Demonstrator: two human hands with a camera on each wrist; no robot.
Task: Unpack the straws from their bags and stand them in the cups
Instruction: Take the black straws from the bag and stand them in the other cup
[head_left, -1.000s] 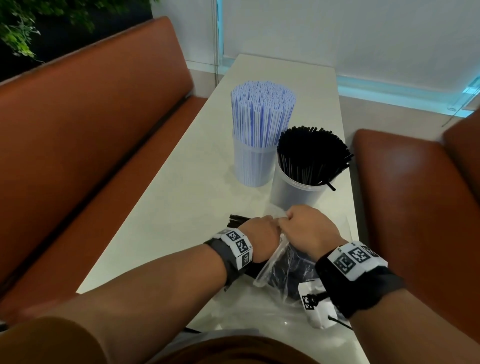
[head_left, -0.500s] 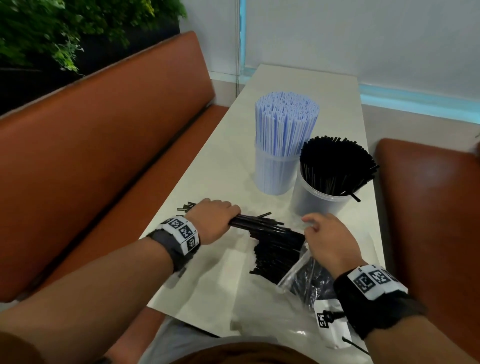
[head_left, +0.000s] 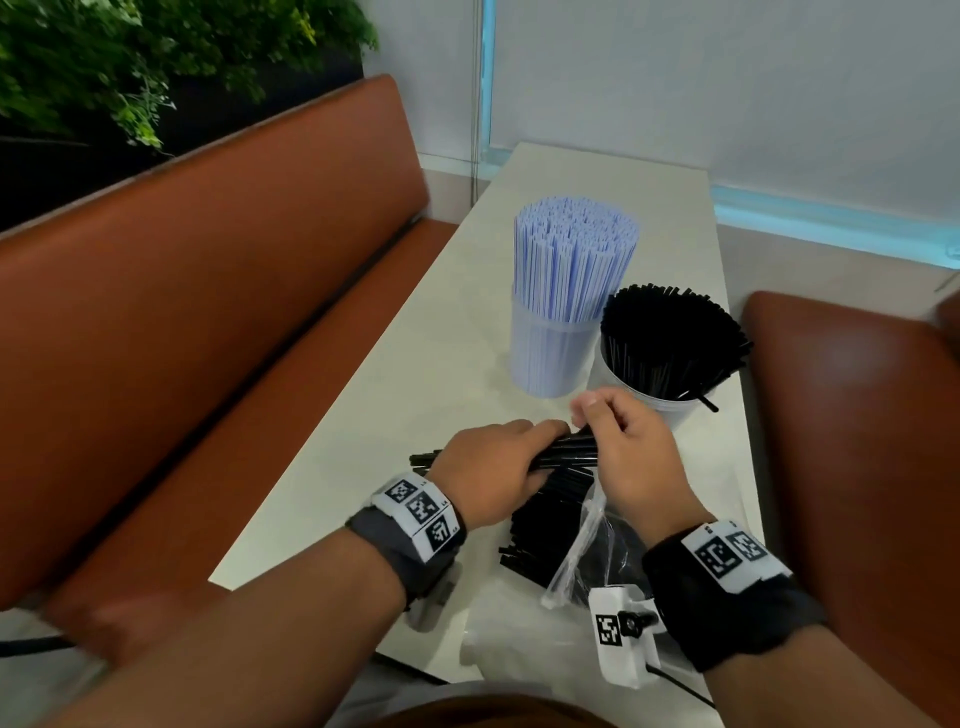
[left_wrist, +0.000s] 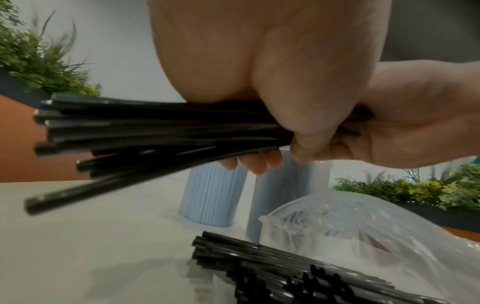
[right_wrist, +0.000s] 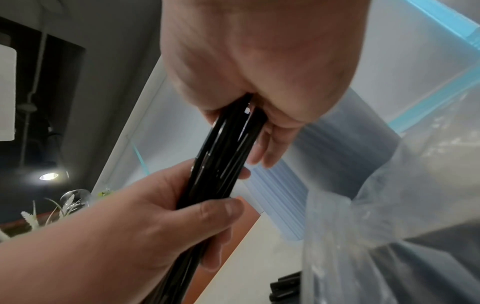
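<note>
Your left hand (head_left: 491, 470) wraps a bundle of black straws (head_left: 569, 451) held roughly level just above the table (head_left: 415, 395); your right hand (head_left: 631, 457) grips the same bundle at its other end, fingers curled. More loose black straws (head_left: 540, 530) lie below on the table, w/ a clear plastic bag (head_left: 576, 556) beside them. Behind: a cup of pale blue straws (head_left: 566, 296) and, touching it on the right, a cup of black straws (head_left: 670, 343), both upright.
</note>
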